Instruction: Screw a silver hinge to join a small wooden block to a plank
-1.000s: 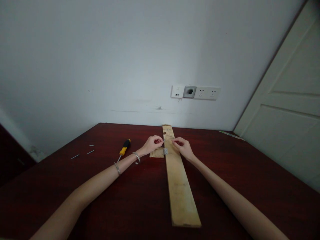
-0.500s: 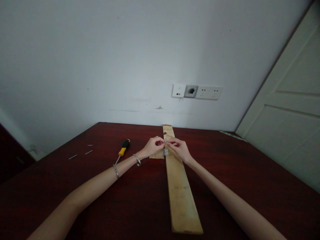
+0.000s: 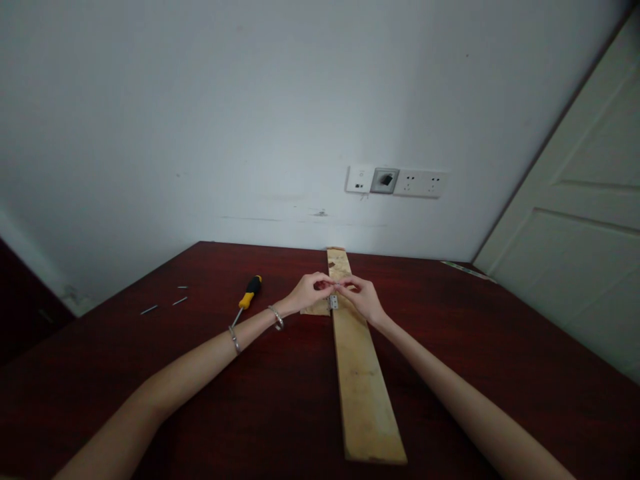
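A long pale wooden plank (image 3: 363, 380) lies on the dark red table (image 3: 280, 400), running away from me. A small metal hinge (image 3: 333, 302) joins it to a short wood piece (image 3: 315, 308) on its left. My left hand (image 3: 306, 292) and my right hand (image 3: 361, 297) meet just above the hinge, fingertips pinched together. Whatever they pinch is too small to make out. Two silver bangles sit on my left wrist.
A screwdriver with a yellow and black handle (image 3: 249, 293) lies left of my left hand. Three small screws or nails (image 3: 165, 303) lie further left. A white wall with a socket strip (image 3: 395, 181) stands behind; a door (image 3: 575, 227) is at the right.
My right hand has moved left from the plank's top toward my left hand, and the fingertips of both hands now touch above the hinge.
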`<action>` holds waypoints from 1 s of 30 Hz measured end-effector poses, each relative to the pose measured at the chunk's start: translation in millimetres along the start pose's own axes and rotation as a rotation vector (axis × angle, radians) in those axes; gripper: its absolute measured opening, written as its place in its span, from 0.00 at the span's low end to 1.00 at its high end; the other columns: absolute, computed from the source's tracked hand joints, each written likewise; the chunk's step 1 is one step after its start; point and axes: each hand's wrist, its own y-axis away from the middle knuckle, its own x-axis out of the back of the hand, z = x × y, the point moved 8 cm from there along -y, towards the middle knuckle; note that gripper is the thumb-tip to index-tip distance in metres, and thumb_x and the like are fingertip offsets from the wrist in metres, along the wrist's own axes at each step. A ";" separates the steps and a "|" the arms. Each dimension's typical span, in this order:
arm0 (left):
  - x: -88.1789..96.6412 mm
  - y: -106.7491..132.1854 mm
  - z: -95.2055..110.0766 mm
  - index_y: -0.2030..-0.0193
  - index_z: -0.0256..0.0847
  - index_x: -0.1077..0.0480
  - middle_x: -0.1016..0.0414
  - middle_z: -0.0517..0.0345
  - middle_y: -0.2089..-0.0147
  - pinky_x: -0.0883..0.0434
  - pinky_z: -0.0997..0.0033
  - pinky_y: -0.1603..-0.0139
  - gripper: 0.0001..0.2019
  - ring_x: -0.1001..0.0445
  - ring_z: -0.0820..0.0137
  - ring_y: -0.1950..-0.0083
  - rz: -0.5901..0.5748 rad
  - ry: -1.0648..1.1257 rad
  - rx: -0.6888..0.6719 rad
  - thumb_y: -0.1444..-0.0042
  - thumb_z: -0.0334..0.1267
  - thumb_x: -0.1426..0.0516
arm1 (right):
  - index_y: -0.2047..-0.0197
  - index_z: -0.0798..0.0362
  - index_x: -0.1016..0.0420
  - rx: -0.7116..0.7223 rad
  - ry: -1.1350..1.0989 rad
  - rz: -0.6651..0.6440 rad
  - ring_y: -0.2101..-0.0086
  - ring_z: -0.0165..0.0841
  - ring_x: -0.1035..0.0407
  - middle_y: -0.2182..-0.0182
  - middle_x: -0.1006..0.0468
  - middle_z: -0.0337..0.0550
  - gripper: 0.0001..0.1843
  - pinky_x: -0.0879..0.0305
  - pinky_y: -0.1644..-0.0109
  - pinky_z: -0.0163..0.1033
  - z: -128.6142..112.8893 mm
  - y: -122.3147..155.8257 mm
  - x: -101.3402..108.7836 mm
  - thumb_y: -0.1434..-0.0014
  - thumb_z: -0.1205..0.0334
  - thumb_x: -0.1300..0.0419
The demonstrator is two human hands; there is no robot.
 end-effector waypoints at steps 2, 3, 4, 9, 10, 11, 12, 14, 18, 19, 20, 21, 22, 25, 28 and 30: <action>6.6 -2.0 1.7 0.60 0.34 0.24 0.22 0.51 0.61 0.31 0.71 0.59 0.11 0.27 0.70 0.62 0.011 0.020 0.021 0.45 0.38 0.42 | 0.68 0.53 0.21 -0.009 0.017 0.001 0.66 0.38 0.26 0.67 0.18 0.46 0.14 0.31 0.64 0.40 5.4 -0.2 1.2 0.49 0.50 0.37; 11.6 -3.1 2.8 0.59 0.34 0.25 0.22 0.50 0.60 0.31 0.70 0.58 0.11 0.26 0.69 0.61 0.028 0.035 0.027 0.44 0.39 0.42 | 0.69 0.53 0.21 -0.013 0.027 0.002 0.67 0.38 0.26 0.68 0.18 0.46 0.14 0.31 0.64 0.40 8.8 -0.2 1.7 0.49 0.50 0.37; 17.3 -4.3 3.6 0.58 0.35 0.25 0.22 0.50 0.59 0.30 0.70 0.57 0.11 0.26 0.69 0.60 0.050 0.053 0.032 0.43 0.39 0.43 | 0.69 0.53 0.22 -0.018 0.038 0.000 0.68 0.37 0.26 0.68 0.18 0.46 0.14 0.31 0.64 0.40 12.4 -0.2 2.1 0.49 0.50 0.37; 40.7 -9.6 3.2 0.58 0.34 0.25 0.22 0.52 0.65 0.30 0.71 0.61 0.12 0.26 0.70 0.64 0.129 0.074 0.048 0.42 0.39 0.45 | 0.70 0.54 0.22 -0.026 0.086 -0.013 0.70 0.35 0.27 0.70 0.19 0.45 0.14 0.31 0.65 0.39 29.9 -1.9 2.6 0.49 0.51 0.38; 43.4 -10.3 2.6 0.58 0.34 0.25 0.23 0.53 0.66 0.31 0.71 0.62 0.12 0.26 0.70 0.65 0.140 0.060 0.050 0.42 0.39 0.46 | 0.69 0.54 0.22 -0.026 0.094 -0.016 0.70 0.35 0.27 0.69 0.19 0.45 0.14 0.31 0.65 0.39 32.6 -2.7 2.5 0.49 0.51 0.38; 45.4 -10.9 1.8 0.58 0.34 0.25 0.23 0.54 0.67 0.31 0.72 0.62 0.12 0.27 0.71 0.65 0.149 0.048 0.054 0.41 0.39 0.46 | 0.69 0.55 0.22 -0.025 0.101 -0.022 0.70 0.35 0.28 0.69 0.19 0.45 0.14 0.32 0.65 0.39 34.8 -3.5 2.2 0.49 0.51 0.38; 46.6 -11.2 0.8 0.58 0.34 0.25 0.24 0.54 0.68 0.31 0.72 0.63 0.12 0.27 0.71 0.66 0.155 0.039 0.060 0.41 0.39 0.46 | 0.68 0.55 0.22 -0.024 0.108 -0.028 0.71 0.35 0.28 0.69 0.19 0.45 0.15 0.32 0.66 0.39 36.4 -4.3 1.6 0.49 0.51 0.38; 47.4 -11.5 -1.2 0.59 0.35 0.25 0.24 0.55 0.68 0.32 0.72 0.63 0.12 0.28 0.71 0.66 0.161 0.029 0.073 0.41 0.39 0.46 | 0.68 0.55 0.22 -0.020 0.121 -0.041 0.71 0.34 0.28 0.70 0.19 0.45 0.14 0.32 0.66 0.38 37.9 -5.5 0.1 0.48 0.51 0.38; 46.7 -11.1 -3.9 0.59 0.35 0.25 0.24 0.55 0.69 0.32 0.72 0.63 0.12 0.28 0.71 0.67 0.155 0.021 0.090 0.42 0.39 0.46 | 0.69 0.54 0.22 -0.006 0.147 -0.048 0.72 0.33 0.29 0.71 0.20 0.43 0.13 0.33 0.66 0.38 37.6 -6.3 -2.8 0.49 0.52 0.38; 46.8 -11.0 -4.5 0.59 0.35 0.25 0.24 0.55 0.69 0.32 0.72 0.63 0.12 0.28 0.71 0.66 0.154 0.023 0.092 0.42 0.39 0.46 | 0.69 0.54 0.22 -0.004 0.152 -0.048 0.72 0.33 0.29 0.71 0.20 0.43 0.13 0.34 0.66 0.38 37.7 -6.1 -3.4 0.49 0.52 0.38; 47.2 -10.9 -5.0 0.59 0.35 0.25 0.24 0.55 0.69 0.32 0.72 0.63 0.12 0.28 0.71 0.66 0.154 0.024 0.093 0.42 0.39 0.47 | 0.68 0.54 0.21 -0.002 0.157 -0.049 0.72 0.33 0.30 0.71 0.20 0.43 0.13 0.34 0.66 0.38 38.0 -5.9 -3.9 0.48 0.52 0.38; 47.6 -10.8 -5.4 0.59 0.35 0.25 0.24 0.55 0.69 0.32 0.72 0.64 0.12 0.28 0.71 0.66 0.153 0.025 0.092 0.42 0.39 0.47 | 0.68 0.54 0.21 -0.001 0.162 -0.049 0.72 0.33 0.30 0.70 0.19 0.43 0.13 0.34 0.66 0.38 38.5 -5.6 -4.3 0.48 0.52 0.38; 48.1 -10.8 -5.7 0.60 0.35 0.25 0.24 0.55 0.69 0.33 0.72 0.64 0.13 0.28 0.71 0.66 0.153 0.024 0.091 0.42 0.39 0.47 | 0.68 0.54 0.21 0.000 0.166 -0.050 0.72 0.33 0.30 0.70 0.19 0.44 0.13 0.34 0.66 0.39 39.1 -5.2 -4.7 0.48 0.52 0.38; 49.5 -10.6 -6.8 0.60 0.35 0.24 0.25 0.56 0.69 0.33 0.72 0.63 0.13 0.28 0.71 0.66 0.152 0.025 0.090 0.41 0.41 0.47 | 0.68 0.53 0.21 0.001 0.172 -0.052 0.72 0.34 0.29 0.71 0.19 0.43 0.13 0.34 0.65 0.39 40.5 -4.2 -5.4 0.48 0.52 0.38; 50.5 -10.6 -8.8 0.59 0.34 0.24 0.25 0.56 0.70 0.34 0.72 0.63 0.14 0.29 0.71 0.66 0.153 0.029 0.102 0.42 0.41 0.47 | 0.68 0.53 0.21 0.000 0.178 -0.051 0.72 0.34 0.29 0.70 0.19 0.43 0.13 0.34 0.66 0.39 41.2 -3.7 -5.5 0.48 0.52 0.38; 50.8 -10.6 -10.2 0.59 0.34 0.25 0.25 0.55 0.69 0.34 0.73 0.64 0.14 0.29 0.71 0.67 0.152 0.031 0.113 0.42 0.41 0.47 | 0.68 0.53 0.21 0.000 0.185 -0.052 0.72 0.34 0.29 0.70 0.19 0.44 0.13 0.34 0.66 0.39 41.2 -3.5 -5.5 0.48 0.52 0.38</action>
